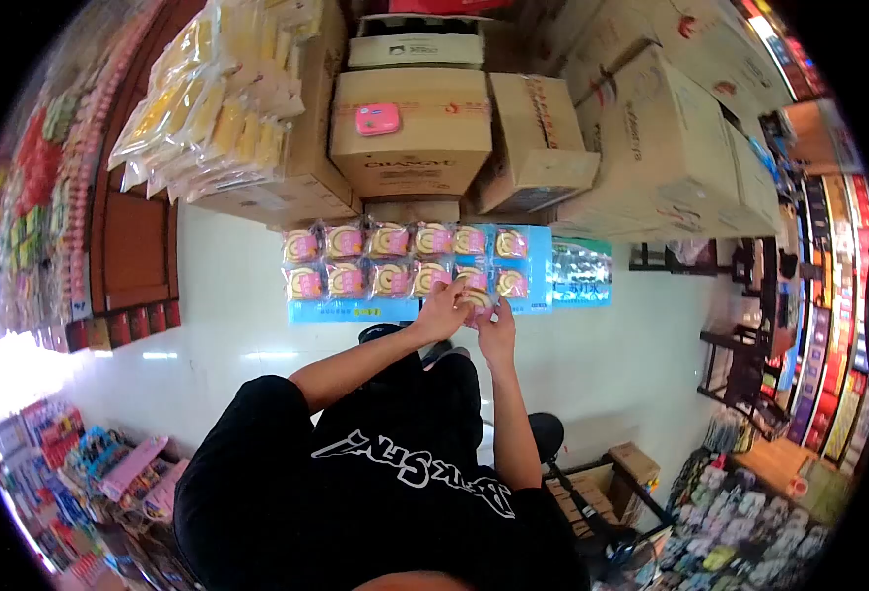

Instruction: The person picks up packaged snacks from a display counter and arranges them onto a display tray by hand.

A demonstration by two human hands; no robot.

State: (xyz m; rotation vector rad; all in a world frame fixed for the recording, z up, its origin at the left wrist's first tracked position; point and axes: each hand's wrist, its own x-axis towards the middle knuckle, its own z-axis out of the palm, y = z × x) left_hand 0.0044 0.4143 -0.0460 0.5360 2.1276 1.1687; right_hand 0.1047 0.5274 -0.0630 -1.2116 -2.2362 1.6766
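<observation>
Two rows of wrapped swirl cakes (390,280) lie on a blue sheet (331,310). My left hand (443,313) and my right hand (497,329) hold one wrapped cake (475,298) between them, just below the bottom row near its right end. The fingers of both are closed on its clear and pink wrapper. Part of the wrapper is hidden by my fingers. Another wrapped cake (512,284) lies to the right of the held one.
Cardboard boxes (410,128) stand behind the sheet, one with a pink tin (377,119) on top. Bagged yellow food (213,108) is piled at the upper left. A green picture sheet (582,273), dark stools (735,360) and a wooden crate (592,488) are to the right.
</observation>
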